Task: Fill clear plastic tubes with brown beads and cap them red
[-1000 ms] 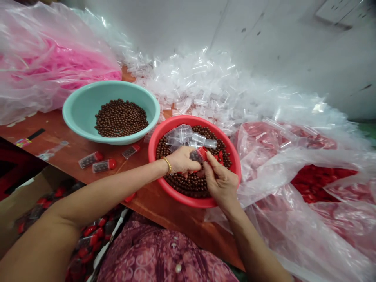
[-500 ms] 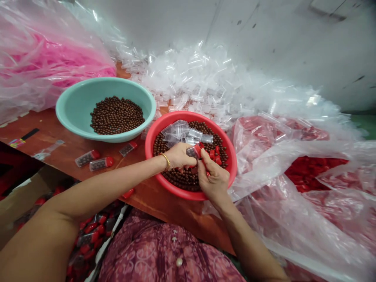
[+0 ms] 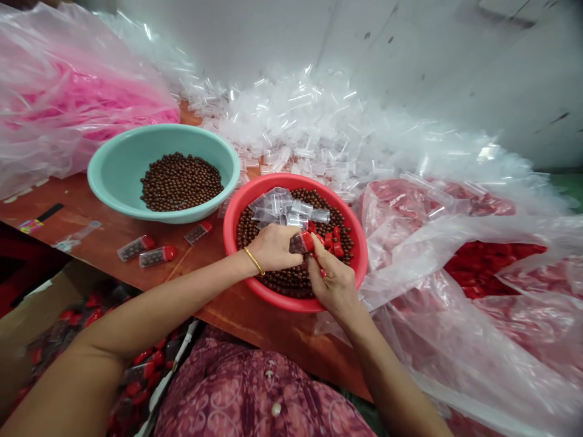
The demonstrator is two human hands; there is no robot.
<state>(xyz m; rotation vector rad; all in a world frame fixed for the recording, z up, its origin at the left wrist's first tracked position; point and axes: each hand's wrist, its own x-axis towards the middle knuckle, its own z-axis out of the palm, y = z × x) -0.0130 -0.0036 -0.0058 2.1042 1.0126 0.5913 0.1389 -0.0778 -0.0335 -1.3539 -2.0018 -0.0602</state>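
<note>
Clear tube (image 3: 300, 243) | lying level, red cap rightward | left hand (image 3: 273, 247) grip closed round it

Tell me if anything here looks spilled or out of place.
Three filled red-capped tubes lie loose on the table between the teal bowl and the red bowl. The pile of empty clear tubes sprawls across the table, some lying in the red bowl. No beads look spilled.

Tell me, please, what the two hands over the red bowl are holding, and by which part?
The left hand grips a small clear plastic tube of brown beads around its body; the right hand pinches its red cap.
</note>
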